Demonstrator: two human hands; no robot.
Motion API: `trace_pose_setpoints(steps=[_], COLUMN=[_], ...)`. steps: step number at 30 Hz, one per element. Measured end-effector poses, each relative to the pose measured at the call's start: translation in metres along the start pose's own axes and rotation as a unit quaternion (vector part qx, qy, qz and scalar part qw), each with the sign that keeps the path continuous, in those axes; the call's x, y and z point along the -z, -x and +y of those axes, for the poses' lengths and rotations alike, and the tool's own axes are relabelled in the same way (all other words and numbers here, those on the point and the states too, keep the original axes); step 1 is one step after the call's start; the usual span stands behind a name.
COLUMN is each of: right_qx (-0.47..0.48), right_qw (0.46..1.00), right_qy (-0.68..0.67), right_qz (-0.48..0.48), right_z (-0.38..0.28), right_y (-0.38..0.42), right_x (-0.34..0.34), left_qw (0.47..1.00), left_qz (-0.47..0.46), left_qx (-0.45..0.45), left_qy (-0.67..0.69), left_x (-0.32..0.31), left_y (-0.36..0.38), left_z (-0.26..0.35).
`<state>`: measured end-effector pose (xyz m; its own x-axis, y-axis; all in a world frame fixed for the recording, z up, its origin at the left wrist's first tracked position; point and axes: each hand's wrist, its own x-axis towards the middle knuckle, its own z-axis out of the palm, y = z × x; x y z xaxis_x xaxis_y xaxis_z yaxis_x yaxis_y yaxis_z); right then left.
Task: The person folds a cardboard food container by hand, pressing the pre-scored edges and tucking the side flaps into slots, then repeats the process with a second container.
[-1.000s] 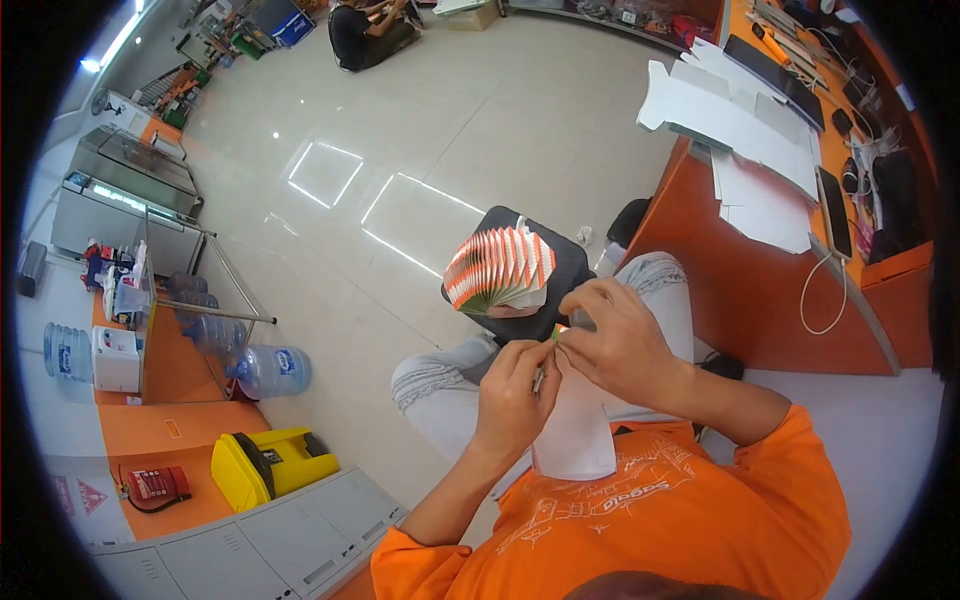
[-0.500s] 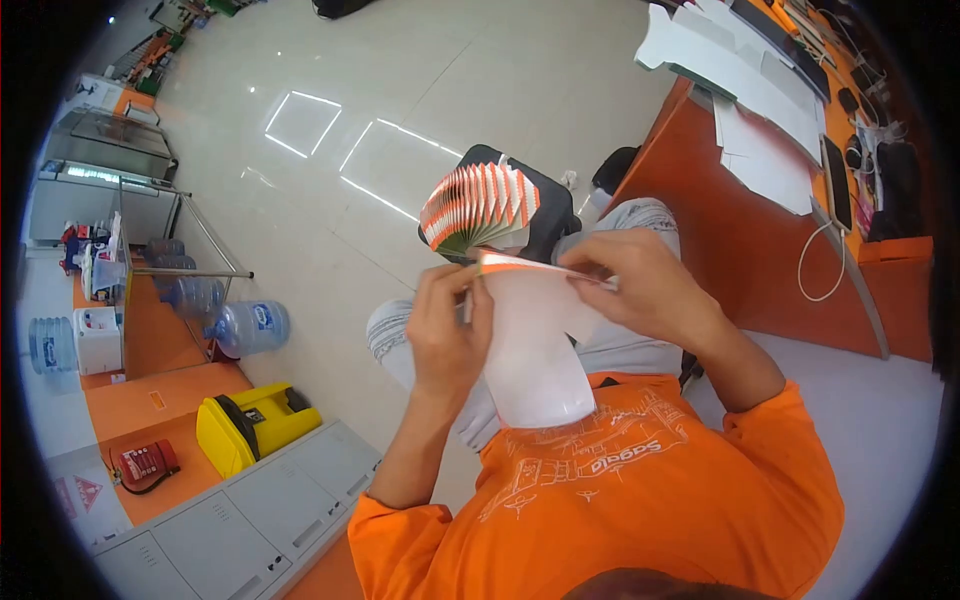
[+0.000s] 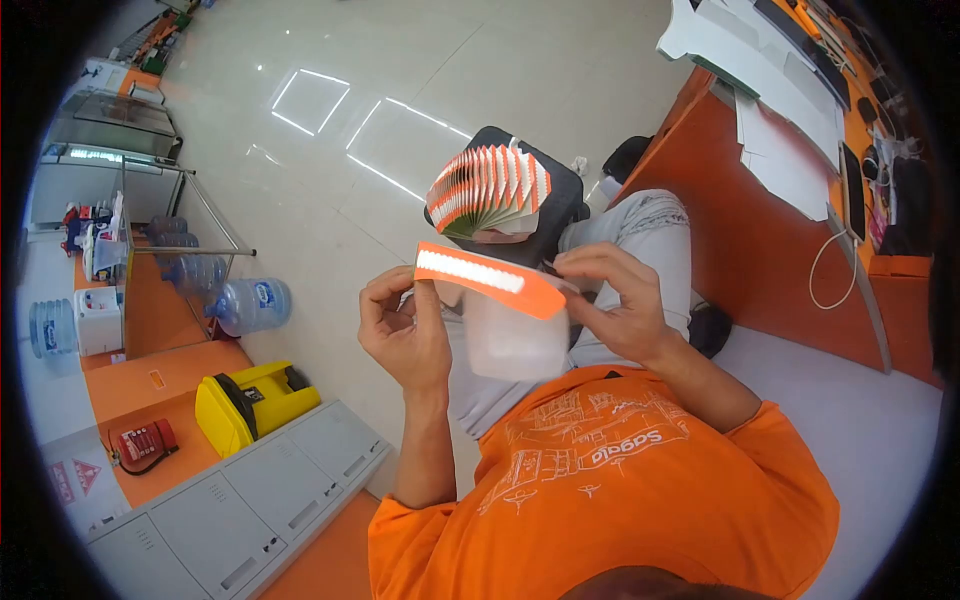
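Observation:
A white sheet of paper with an orange edge band hangs over the lap, its lower part blurred. The band carries a white zigzag stripe and faces up, bowed a little. My left hand is closed, pinching the band's left end between thumb and fingers. At the other end my right hand pinches the sheet's edge between thumb and forefinger. Just beyond the hands, a fan of pleated paper with orange and white edges stands on a black stool-like object.
To the right is an orange desk with white sheets, a phone and a looping white cable. Grey lockers, a yellow case, a fire extinguisher and water bottles are at the left.
The sheet has tipped so its orange zigzag band now faces up. My left hand has moved left and down a little, and my right hand's fingers have spread slightly along the edge.

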<state>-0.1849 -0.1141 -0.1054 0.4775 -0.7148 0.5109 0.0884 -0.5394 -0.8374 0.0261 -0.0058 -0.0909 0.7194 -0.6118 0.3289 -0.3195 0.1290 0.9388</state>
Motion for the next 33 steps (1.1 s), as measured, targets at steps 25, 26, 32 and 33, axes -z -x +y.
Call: trace_pose_setpoints(steps=[25,26,32,33], right_qx=[-0.093,-0.093,-0.205,-0.184], right_qw=[0.995,0.995,0.97,0.975], right_qy=[0.022,0.022,-0.119,-0.109], right_qz=[-0.041,-0.041,-0.055,-0.054], right_z=[-0.015,-0.018,-0.022,-0.018], right_y=[0.008,0.006,-0.001,-0.003], right_x=[-0.007,-0.006,-0.007,-0.006], left_qw=[0.936,0.936,0.981,0.979], left_qz=[-0.145,-0.145,-0.111,-0.114], left_qx=[0.246,0.246,0.053,0.075], left_qy=[0.205,0.205,0.148,0.151], left_x=[-0.026,-0.029,-0.039,-0.039], left_y=[0.036,0.041,0.047,0.047], left_z=[0.022,0.016,0.003,0.006])
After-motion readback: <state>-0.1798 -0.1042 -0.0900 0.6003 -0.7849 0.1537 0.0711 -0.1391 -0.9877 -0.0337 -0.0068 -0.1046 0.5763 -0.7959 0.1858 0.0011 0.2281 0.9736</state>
